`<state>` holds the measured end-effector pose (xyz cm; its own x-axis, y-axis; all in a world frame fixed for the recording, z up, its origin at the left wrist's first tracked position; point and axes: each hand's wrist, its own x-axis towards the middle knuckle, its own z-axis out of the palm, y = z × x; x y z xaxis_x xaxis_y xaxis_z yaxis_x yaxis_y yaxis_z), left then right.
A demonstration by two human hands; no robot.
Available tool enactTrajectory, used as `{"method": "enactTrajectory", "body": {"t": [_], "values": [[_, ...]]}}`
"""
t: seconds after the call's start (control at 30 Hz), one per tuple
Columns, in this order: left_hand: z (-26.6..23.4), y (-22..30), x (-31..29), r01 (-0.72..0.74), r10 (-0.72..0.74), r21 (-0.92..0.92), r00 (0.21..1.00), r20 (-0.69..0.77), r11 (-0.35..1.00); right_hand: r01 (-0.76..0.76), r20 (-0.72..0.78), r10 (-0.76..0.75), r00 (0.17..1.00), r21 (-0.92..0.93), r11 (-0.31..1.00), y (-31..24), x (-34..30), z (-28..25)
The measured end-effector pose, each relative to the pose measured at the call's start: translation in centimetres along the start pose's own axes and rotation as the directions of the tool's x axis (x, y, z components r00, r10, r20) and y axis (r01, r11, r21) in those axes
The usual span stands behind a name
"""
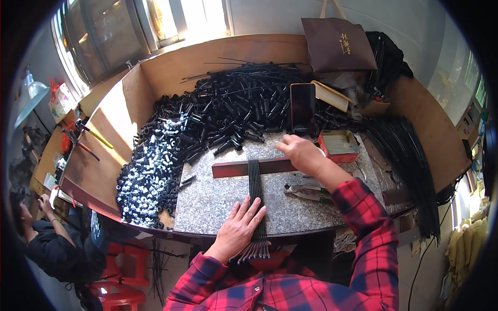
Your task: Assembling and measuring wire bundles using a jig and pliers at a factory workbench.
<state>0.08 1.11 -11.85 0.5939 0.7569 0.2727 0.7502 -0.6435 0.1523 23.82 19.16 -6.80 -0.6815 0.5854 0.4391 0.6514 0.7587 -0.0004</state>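
Observation:
My left hand (239, 227) lies with its fingers stretched over a row of thin black rods (255, 181) set side by side. The rods cross on top of a dark red bar (228, 170) on the speckled stone slab (207, 207), and their silvery tips stick out past the slab's near edge. Above the bar's right end is my right hand (306, 154), its fingers curled together; whatever they hold is hidden. Pliers (306, 192) with dark green handles rest on the slab below my right forearm. A red box (338, 144) of thin pale sticks stands just right of that hand.
Behind the slab is a big heap of black tubular parts (244, 103), with small shiny fittings (150, 176) at its left. A phone (303, 109) stands upright at the back. Long black rods (407, 160) hang over the right edge. A hammer (96, 136) lies left; another person (57, 238) sits beyond.

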Motion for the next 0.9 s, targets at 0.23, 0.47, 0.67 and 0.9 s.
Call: {"method": "enactTrajectory", "body": {"t": [0.23, 0.47, 0.67, 0.9], "values": [[0.3, -0.2, -0.1, -0.015, 0.013, 0.056, 1.0, 0.024, 0.998, 0.038, 0.108, -0.031, 0.994, -0.064, 0.997, -0.6, 0.6, 2.8], [0.1, -0.4, 0.0, -0.014, 0.013, 0.046, 1.0, 0.027, 0.999, 0.035, 0.096, -0.027, 0.995, -0.075, 0.997, -0.7, 0.6, 3.1], [0.0, -0.3, 0.1, -0.018, 0.017, 0.04, 1.0, 0.025, 0.999, 0.05, 0.093, -0.043, 0.995, -0.082, 0.995, -0.7, 0.6, 3.1], [-0.1, -0.1, 0.0, -0.006, 0.005, 0.021, 0.999, 0.038, 1.0, 0.049, 0.08, -0.042, 0.996, -0.085, 0.995, -0.7, 0.5, 3.2]]}}
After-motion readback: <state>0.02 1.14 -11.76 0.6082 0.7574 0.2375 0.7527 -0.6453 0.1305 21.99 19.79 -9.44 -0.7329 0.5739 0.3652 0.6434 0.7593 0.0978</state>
